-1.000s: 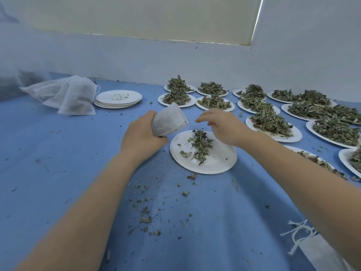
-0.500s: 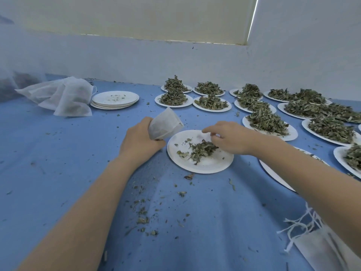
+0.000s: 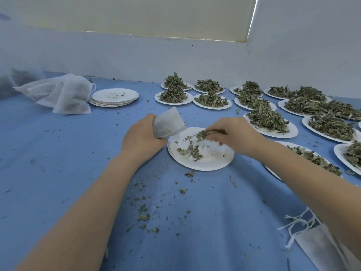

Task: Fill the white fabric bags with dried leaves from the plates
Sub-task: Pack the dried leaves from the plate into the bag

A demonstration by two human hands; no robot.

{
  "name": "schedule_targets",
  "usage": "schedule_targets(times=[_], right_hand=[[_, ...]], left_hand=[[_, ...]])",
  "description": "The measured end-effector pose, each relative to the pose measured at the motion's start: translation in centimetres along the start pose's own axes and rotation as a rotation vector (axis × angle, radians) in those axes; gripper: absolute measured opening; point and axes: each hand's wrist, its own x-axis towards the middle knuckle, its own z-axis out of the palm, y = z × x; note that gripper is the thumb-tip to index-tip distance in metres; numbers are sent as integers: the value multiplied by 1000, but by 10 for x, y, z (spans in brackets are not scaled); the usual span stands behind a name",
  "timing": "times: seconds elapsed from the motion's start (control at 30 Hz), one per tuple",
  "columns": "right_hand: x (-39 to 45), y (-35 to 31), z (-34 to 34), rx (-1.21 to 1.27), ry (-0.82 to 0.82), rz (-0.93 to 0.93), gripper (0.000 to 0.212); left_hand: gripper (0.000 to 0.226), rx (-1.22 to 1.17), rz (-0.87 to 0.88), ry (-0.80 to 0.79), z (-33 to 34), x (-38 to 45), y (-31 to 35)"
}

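My left hand [image 3: 140,136] grips a small white fabric bag [image 3: 168,123], held tilted just left of a white plate [image 3: 213,163] in the middle of the blue cloth. My right hand [image 3: 237,134] pinches a bunch of dried leaves [image 3: 204,133] above the plate's far side, close to the bag's mouth. A small clump of leaves [image 3: 190,150] still lies on the plate.
Several plates heaped with dried leaves [image 3: 267,119] crowd the far and right side. A stack of used plates [image 3: 115,96] and a pile of filled white bags [image 3: 62,93] sit at the far left. Flat bags with strings [image 3: 316,243] lie at the near right. Leaf crumbs [image 3: 144,210] litter the cloth.
My right hand came down onto the plate, gathered leaves and lifted a pinch of them toward the bag. My left hand with the bag stayed almost still.
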Motion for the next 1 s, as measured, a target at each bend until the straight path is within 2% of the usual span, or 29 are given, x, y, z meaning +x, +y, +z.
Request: schedule_targets(times=[0.13, 0.27, 0.43, 0.5, 0.6, 0.67, 0.8, 0.87, 1.0], right_hand=[[4, -10, -22, -56, 83, -47, 19], [6, -26, -30, -157, 34, -107, 23], [7, -44, -22, -329, 37, -182, 17], [8, -48, -18, -216, 106, -185, 14], [5, -51, -15, 113, 199, -147, 21], [5, -50, -16, 245, 144, -122, 26], [6, -43, -27, 477, -77, -85, 30], [7, -40, -31, 509, -100, -46, 30], [10, -42, -26, 328, -25, -31, 22]], left_hand=[[45, 127, 76, 2, 2, 0, 4], [44, 159, 159, 9, 4, -3, 9], [47, 55, 202, 25, 8, -8, 19], [45, -94, 176, 6, 9, -11, 21], [38, -202, 176, -2, 9, -13, 20], [40, -229, 162, 5, 7, -12, 19], [40, -282, 133, 13, 6, -11, 17], [40, -301, 117, 21, 6, -11, 16], [43, -262, 127, 22, 5, -11, 15]])
